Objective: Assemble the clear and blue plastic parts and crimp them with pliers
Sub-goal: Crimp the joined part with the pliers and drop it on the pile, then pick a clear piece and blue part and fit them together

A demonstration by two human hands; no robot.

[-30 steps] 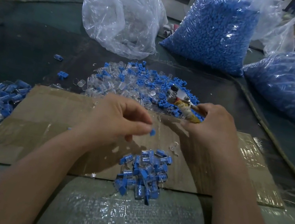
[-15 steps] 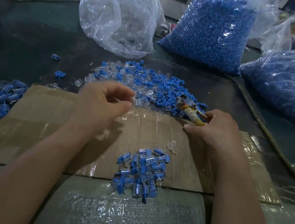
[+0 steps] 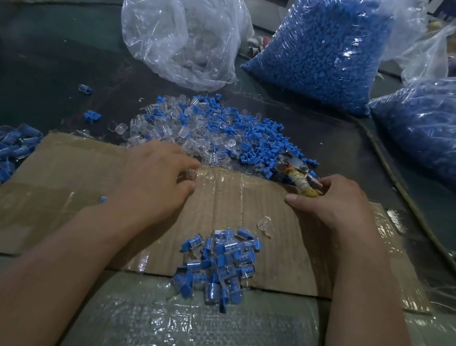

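1. The right hand [image 3: 336, 205] curls round the taped handles of the pliers [image 3: 303, 181]; their head rests at the near right edge of the loose clear and blue parts [image 3: 221, 135].
2. The left hand [image 3: 155, 181] has its fingers curled at that heap's near edge; I cannot tell whether they pinch a piece.
3. The heap lies just beyond the cardboard [image 3: 65, 190]; joined pieces [image 3: 217, 262] are piled at its near edge.

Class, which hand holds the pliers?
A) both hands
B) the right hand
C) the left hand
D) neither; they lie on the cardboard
B: the right hand grips the pliers by their wrapped handles; the left hand is apart from them, by the loose parts pile.
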